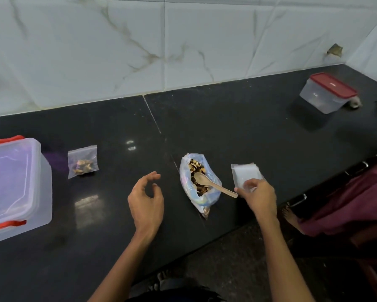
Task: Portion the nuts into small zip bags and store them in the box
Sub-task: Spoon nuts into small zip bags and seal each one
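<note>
Nuts [197, 177] in open plastic bag [199, 184] mid-counter [248, 127], wooden spoon [213, 185] resting inside; right hand [258, 196] pinching empty zip bags [246, 175] alongside; left hand [146, 201] loosely curled, empty; filled zip bag [82, 162] beside lidded box [15, 188].

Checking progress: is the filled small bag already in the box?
No, the filled bag lies on the counter beside the closed box.

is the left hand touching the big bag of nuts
Apart. The head view shows bare dark countertop between the left hand, its fingers loosely curled and holding nothing, and the bag of nuts.
</note>
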`<state>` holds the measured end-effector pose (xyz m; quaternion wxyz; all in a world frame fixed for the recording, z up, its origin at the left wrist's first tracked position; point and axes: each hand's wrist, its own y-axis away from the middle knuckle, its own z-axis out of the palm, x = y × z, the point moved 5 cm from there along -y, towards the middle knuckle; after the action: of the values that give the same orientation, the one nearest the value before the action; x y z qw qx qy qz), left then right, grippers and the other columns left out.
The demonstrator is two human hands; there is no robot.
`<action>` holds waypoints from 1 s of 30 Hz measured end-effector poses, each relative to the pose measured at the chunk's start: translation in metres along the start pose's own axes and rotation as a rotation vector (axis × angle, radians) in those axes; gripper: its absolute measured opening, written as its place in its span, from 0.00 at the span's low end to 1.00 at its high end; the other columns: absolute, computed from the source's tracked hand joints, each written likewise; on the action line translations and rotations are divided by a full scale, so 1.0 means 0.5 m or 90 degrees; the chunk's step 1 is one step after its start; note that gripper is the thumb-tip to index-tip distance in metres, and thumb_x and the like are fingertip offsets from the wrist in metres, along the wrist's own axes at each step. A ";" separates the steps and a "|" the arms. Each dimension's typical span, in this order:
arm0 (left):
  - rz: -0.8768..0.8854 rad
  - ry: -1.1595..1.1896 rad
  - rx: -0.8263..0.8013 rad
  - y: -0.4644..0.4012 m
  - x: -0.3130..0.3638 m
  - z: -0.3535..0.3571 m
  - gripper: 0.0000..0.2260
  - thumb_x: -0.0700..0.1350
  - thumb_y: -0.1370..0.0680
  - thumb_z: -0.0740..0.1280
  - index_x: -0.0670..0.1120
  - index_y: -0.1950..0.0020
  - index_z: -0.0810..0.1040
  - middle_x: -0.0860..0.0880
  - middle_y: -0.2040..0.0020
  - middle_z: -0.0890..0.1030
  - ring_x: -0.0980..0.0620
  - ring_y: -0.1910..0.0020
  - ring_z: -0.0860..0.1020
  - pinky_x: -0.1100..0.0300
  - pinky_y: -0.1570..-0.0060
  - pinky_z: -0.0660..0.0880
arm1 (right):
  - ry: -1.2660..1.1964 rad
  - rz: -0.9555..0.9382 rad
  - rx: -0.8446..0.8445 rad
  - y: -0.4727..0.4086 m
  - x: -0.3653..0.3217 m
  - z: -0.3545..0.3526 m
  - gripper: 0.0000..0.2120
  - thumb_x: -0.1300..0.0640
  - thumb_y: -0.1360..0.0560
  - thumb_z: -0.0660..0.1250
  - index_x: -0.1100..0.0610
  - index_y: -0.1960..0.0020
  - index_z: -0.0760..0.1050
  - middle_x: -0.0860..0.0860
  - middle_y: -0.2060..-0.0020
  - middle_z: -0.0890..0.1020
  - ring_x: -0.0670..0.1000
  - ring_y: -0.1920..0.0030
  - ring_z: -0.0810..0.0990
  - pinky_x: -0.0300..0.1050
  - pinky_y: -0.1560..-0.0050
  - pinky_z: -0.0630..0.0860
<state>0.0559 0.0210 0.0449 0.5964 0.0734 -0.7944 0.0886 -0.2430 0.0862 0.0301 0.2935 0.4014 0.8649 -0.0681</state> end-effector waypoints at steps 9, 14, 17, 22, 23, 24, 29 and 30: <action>0.005 -0.005 -0.002 0.020 -0.006 -0.011 0.13 0.32 0.24 0.63 0.50 0.50 0.79 0.59 0.50 0.79 0.43 0.51 0.82 0.44 0.53 0.80 | -0.033 -0.027 0.069 0.021 0.001 -0.002 0.07 0.56 0.25 0.70 0.57 0.50 0.83 0.52 0.56 0.84 0.47 0.59 0.78 0.39 0.61 0.70; 0.016 -0.006 0.025 0.032 0.014 -0.029 0.12 0.32 0.24 0.63 0.46 0.50 0.80 0.59 0.51 0.80 0.59 0.48 0.79 0.59 0.50 0.78 | -0.190 -0.110 0.163 0.040 -0.028 -0.067 0.05 0.57 0.27 0.71 0.57 0.52 0.83 0.47 0.59 0.80 0.50 0.57 0.80 0.38 0.60 0.71; 0.024 0.001 0.047 0.033 0.028 -0.043 0.12 0.32 0.24 0.63 0.47 0.51 0.80 0.62 0.53 0.79 0.62 0.50 0.79 0.71 0.51 0.75 | -0.247 -0.202 0.187 0.078 -0.093 -0.101 0.06 0.57 0.27 0.71 0.56 0.50 0.83 0.45 0.59 0.80 0.43 0.58 0.78 0.32 0.59 0.72; 0.043 0.067 0.056 0.019 0.048 -0.071 0.12 0.34 0.24 0.65 0.51 0.53 0.79 0.59 0.54 0.81 0.61 0.53 0.80 0.75 0.59 0.72 | -0.427 -0.280 0.005 0.154 -0.213 -0.060 0.05 0.59 0.29 0.73 0.52 0.54 0.83 0.44 0.60 0.82 0.40 0.57 0.80 0.30 0.58 0.75; 0.042 0.076 0.039 0.014 0.052 -0.075 0.10 0.36 0.23 0.66 0.51 0.52 0.79 0.58 0.53 0.81 0.60 0.52 0.80 0.75 0.58 0.72 | -0.475 -0.275 -0.061 0.171 -0.235 -0.039 0.05 0.60 0.29 0.73 0.50 0.55 0.83 0.44 0.61 0.83 0.40 0.58 0.81 0.31 0.57 0.75; 0.023 0.091 0.014 0.009 0.050 -0.078 0.07 0.39 0.23 0.67 0.50 0.50 0.79 0.57 0.52 0.81 0.60 0.51 0.79 0.75 0.57 0.72 | -0.518 -0.260 -0.135 0.188 -0.254 -0.014 0.06 0.61 0.29 0.73 0.50 0.57 0.83 0.43 0.62 0.84 0.40 0.58 0.82 0.32 0.57 0.75; -0.303 0.318 -0.215 0.003 -0.003 -0.069 0.26 0.59 0.27 0.66 0.42 0.39 0.77 0.44 0.45 0.83 0.47 0.45 0.81 0.54 0.43 0.75 | -0.609 -0.110 -0.498 0.262 -0.297 0.124 0.04 0.59 0.26 0.68 0.55 0.53 0.81 0.45 0.62 0.84 0.43 0.57 0.81 0.39 0.54 0.77; -0.344 0.373 -0.243 0.006 -0.007 -0.069 0.27 0.59 0.29 0.67 0.40 0.39 0.78 0.43 0.46 0.83 0.46 0.48 0.82 0.53 0.47 0.77 | -0.612 -0.078 -0.541 0.271 -0.295 0.146 0.04 0.60 0.25 0.67 0.55 0.52 0.81 0.46 0.61 0.84 0.45 0.56 0.80 0.42 0.52 0.77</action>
<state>0.0886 0.0319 0.0510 0.8008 0.1391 -0.5464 -0.2019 -0.0358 0.0544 0.0690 0.7774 0.1249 0.6096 0.0918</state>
